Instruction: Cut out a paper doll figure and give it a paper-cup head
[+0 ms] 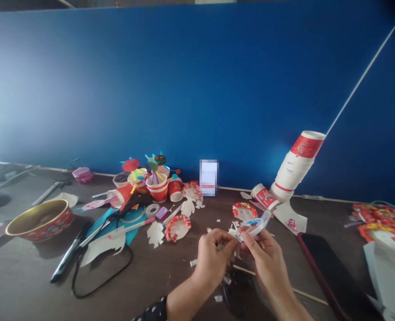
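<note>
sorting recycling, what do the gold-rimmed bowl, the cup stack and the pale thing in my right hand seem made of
Gold-rimmed bowl: perhaps metal or plastic, given its soft golden sheen. Cup stack: probably paper, matte white with printed red. Pale thing: likely smooth plastic, faintly shiny, though blurred.

Your left hand [213, 256] and right hand [266, 256] are side by side above the table [157, 290], with a stick [311, 296] passing beneath your right forearm. A phone [334, 272] lies to your right; behind it and to its left stands a cup stack [292, 174] before the back panel [184, 89], 1 cup [265, 197] lying beside its base. On your left, a cable [100, 284] loops right of a bowl [55, 225].
</note>
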Available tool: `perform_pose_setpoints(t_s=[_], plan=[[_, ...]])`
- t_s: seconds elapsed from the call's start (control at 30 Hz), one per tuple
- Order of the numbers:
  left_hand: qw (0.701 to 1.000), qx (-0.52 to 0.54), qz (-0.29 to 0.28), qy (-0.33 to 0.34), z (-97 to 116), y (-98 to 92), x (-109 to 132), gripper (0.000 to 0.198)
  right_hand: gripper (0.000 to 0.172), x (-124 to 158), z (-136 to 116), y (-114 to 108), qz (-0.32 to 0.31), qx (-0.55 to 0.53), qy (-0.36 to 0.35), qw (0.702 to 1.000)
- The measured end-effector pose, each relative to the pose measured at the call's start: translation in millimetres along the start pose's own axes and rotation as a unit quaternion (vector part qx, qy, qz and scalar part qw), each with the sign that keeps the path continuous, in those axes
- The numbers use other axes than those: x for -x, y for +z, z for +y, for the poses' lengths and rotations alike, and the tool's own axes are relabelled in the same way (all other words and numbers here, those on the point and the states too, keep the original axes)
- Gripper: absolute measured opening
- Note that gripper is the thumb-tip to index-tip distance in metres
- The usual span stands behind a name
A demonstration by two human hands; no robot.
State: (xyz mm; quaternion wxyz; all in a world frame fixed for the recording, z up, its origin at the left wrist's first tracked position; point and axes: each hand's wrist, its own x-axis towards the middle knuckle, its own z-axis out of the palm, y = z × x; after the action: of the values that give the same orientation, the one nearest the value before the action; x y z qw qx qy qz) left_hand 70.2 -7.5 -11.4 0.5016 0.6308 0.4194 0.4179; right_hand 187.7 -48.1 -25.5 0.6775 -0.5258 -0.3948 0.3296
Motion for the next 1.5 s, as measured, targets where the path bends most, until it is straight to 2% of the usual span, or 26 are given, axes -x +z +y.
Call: perform_pose_setpoints(t_s=[0.1,0.27,0.37,0.5,0.63,0.73,0.87,1.0,1.27,1.5], plan=[[1.0,0.001,0.001,0.0,1,-0.9,0,0.013,0.016,2,-3,-1,-0.032,0.013,-0.01,0.999],[0.999,-0.008,0.006,0.032,1,-2.9,1,0.015,0.016,0,-6,-7,-0.043,0.162,-0.055,0.984],[0.999,-0.017,0.022,0.04,0,-4.2,0,0.015,0.016,-2,-9,-8,-0.055,0.205,-0.068,0.975],[0.999,-0.023,0.019,0.028,-5,-4.8,-2,0.013,0.022,-7,-12,-8,-0.084,0.187,-0.081,0.975],[0.999,-0.011,0.032,0.004,-10,-3.1,-4,0.015,0.023,-10,-6,-13,-0.013,0.145,-0.032,0.989],[0.997,0.054,0.053,-0.03,-13,-0.4,-5,0.02,0.022,-9,-2,-14,0.02,0.099,-0.003,0.995],[0.987,0.139,0.03,-0.075,-14,3.5,-6,0.032,0.018,-3,-2,-4,-0.001,0.096,-0.027,0.995],[0.979,0.171,0.006,-0.111,-14,6.5,-4,0.03,0.017,2,-4,4,-0.009,0.076,-0.025,0.997],[0.971,0.21,-0.011,-0.112,-5,8.4,0,0.031,0.019,5,-7,8,-0.001,0.058,-0.021,0.998],[0.983,0.165,0.002,-0.084,-1,7.5,2,0.028,0.022,3,-8,8,0.006,0.07,-0.02,0.997]])
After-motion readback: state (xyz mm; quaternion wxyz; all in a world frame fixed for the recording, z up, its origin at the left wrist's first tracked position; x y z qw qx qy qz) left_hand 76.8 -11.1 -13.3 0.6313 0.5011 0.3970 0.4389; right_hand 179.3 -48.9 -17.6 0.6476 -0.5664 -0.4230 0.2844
